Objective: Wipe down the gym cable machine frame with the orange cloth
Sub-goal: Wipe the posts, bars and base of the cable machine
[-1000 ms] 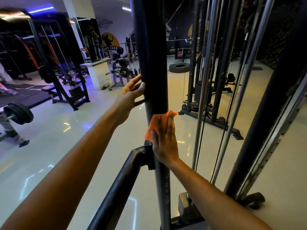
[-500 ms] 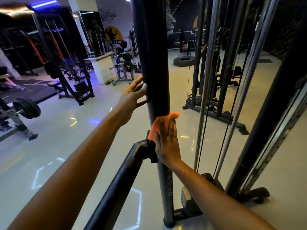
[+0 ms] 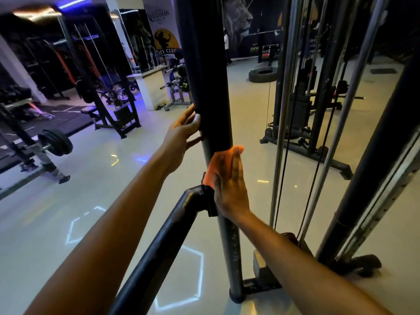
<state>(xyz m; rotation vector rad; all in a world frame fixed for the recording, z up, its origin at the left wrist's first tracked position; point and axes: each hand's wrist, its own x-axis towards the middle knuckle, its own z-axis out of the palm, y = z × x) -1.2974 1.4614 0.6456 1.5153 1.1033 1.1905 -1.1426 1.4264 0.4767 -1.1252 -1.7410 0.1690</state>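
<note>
- A person's right hand (image 3: 230, 192) presses an orange cloth (image 3: 217, 165) flat against the black upright post (image 3: 204, 76) of a gym cable machine, fingers straight and close together over the fabric; the grip is a flat press, not a pinch.
- The cloth sits on the post just above a bracket (image 3: 210, 201) where a slanted black tube (image 3: 159, 251) joins the upright, and just below the lower end of the post's thicker black sleeve.
- The left hand (image 3: 181, 135) rests against the left side of that sleeve, higher up, fingers extended and loosely spread, holding nothing.
- The slanted tube crosses the foreground between the two forearms and hides part of the floor beneath.
- To the right of the post stand chrome guide rods (image 3: 286, 110) and thin black cables (image 3: 287, 155); further right, a dark angled frame member (image 3: 381, 155) runs down to a foot on the floor.
- Behind, on the glossy pale floor (image 3: 91, 189): a loaded barbell (image 3: 55, 142) at left, a large tyre (image 3: 262, 75) in the middle distance, and further dark machines.
- A white pillar (image 3: 150, 87) carries a poster of a flexing figure, its lettering only partly legible; a lion mural (image 3: 238, 17) covers the far wall.
</note>
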